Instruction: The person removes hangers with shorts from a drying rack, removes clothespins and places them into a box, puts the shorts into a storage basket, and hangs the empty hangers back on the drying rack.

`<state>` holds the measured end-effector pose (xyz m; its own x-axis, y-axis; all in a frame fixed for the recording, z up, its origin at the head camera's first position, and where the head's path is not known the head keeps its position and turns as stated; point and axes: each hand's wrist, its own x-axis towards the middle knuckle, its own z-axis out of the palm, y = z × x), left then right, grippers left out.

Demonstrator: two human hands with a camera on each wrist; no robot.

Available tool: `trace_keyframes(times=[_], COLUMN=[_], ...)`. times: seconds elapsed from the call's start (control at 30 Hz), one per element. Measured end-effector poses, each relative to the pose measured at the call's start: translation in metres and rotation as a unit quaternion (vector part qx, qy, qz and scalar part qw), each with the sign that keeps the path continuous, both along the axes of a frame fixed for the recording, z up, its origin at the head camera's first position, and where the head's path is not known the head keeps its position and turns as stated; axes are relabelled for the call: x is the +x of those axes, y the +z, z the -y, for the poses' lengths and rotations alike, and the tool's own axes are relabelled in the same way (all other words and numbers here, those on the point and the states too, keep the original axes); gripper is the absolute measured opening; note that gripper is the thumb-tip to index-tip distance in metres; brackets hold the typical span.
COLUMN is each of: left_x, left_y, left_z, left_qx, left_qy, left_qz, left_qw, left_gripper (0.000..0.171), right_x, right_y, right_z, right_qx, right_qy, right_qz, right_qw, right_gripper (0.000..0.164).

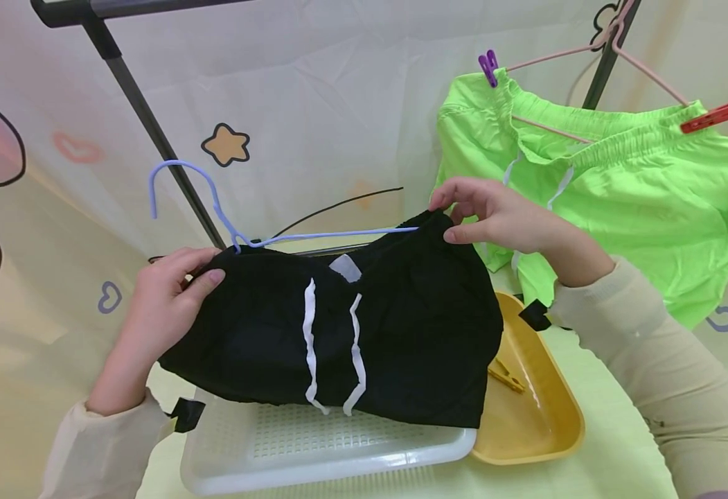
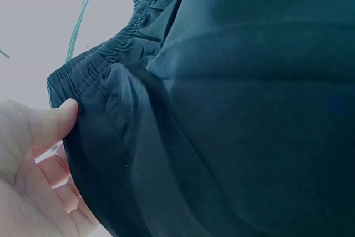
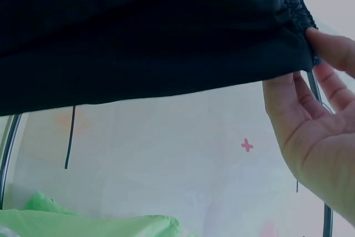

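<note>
Black shorts (image 1: 420, 333) with two white drawstrings (image 1: 309, 333) are held up by both ends of their elastic waistband. My left hand (image 1: 167, 301) pinches the left corner of the waistband, thumb in front; the left wrist view shows the thumb on the gathered cloth. At the right corner, my right hand (image 1: 497, 216) pinches the waistband between thumb and fingers. A light blue wire hanger (image 1: 339, 235) sits in the waist opening, its hook sticking up at the left and its right arm running to the right corner. The hanger's lower part is hidden inside the shorts.
Below the shorts stand a white perforated basket (image 1: 332, 464) and a yellow tray (image 1: 538, 443) with a yellow clothespin (image 1: 505, 376) in it. Lime green shorts (image 1: 650, 215) hang at right on a pink hanger, with purple (image 1: 489, 68) and red clothespins (image 1: 722, 113). A dark rack (image 1: 152, 125) stands behind.
</note>
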<state>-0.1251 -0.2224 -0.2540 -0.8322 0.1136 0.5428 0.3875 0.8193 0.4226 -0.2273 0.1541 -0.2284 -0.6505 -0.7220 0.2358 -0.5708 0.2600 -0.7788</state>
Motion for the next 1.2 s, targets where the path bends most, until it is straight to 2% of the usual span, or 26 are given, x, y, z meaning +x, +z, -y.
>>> trace_keyframes(times=[0.23,0.37,0.47,0.8,1.03,1.2], left_x=[0.002,0.004,0.005,0.011,0.014,0.017], left_y=[0.005,0.01,0.012,0.025,0.027,0.027], left_z=[0.004,0.007,0.011,0.026,0.036,0.041], left_qx=[0.022,0.027,0.04,0.057,0.056,0.053], left_qy=[0.014,0.035,0.039,0.059,0.078,0.095], left_qz=[-0.008,-0.009,-0.015,-0.031,-0.048,-0.047], left_qw=[0.9996,0.999,0.9983,0.9961,0.9942,0.993], left_gripper=[0.017,0.016,0.014,0.015,0.015,0.016], right_x=[0.003,0.004,0.004,0.009,0.008,0.009], right_y=[0.002,0.006,0.009,0.02,0.019,0.02], right_z=[0.008,0.014,0.018,0.037,0.049,0.057], right_qx=[-0.066,-0.115,-0.135,-0.156,-0.166,-0.161], right_qy=[-0.024,-0.028,-0.033,-0.047,-0.043,-0.04], right_qz=[-0.019,-0.007,0.003,0.014,0.024,0.023], right_qw=[0.997,0.993,0.99,0.987,0.985,0.986], right_gripper=[0.026,0.032,0.033,0.029,0.032,0.029])
